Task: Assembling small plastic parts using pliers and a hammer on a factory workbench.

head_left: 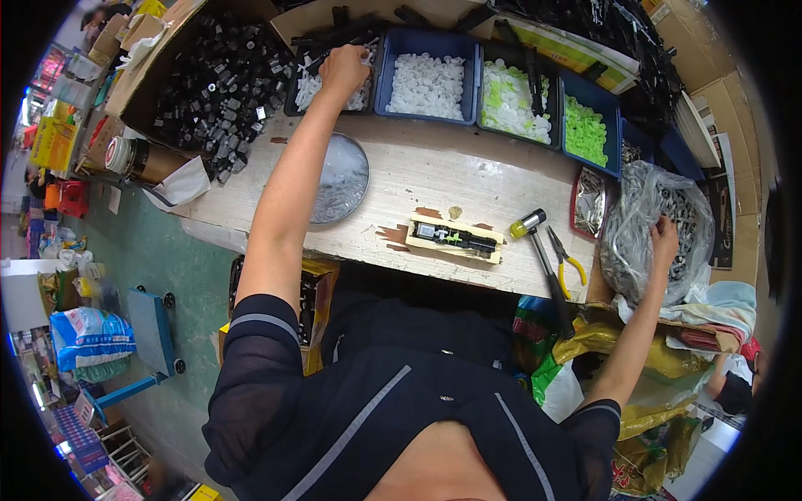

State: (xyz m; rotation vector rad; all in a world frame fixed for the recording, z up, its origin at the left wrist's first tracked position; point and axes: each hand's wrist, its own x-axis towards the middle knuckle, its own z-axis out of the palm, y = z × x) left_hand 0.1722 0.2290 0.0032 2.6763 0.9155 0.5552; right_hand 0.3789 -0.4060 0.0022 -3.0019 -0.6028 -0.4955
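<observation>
My left hand [344, 68] reaches far forward into a dark tray of small white plastic parts [311, 86], fingers curled down among them. My right hand [665, 235] rests in a clear plastic bag of dark metal parts [643, 219] at the bench's right end, fingers closed on something I cannot make out. Between the two arms, near the front edge of the pale wooden bench [434, 179], lies a wooden jig holding a black assembly [455, 237].
Blue bins of white caps [428, 83], pale green-white caps [514, 100] and bright green caps [585, 129] line the back. A cardboard box of black parts [213, 83] stands at left. A round dish of small metal pieces [338, 179], a mallet [543, 259] and yellow-handled pliers [568, 263] lie on the bench.
</observation>
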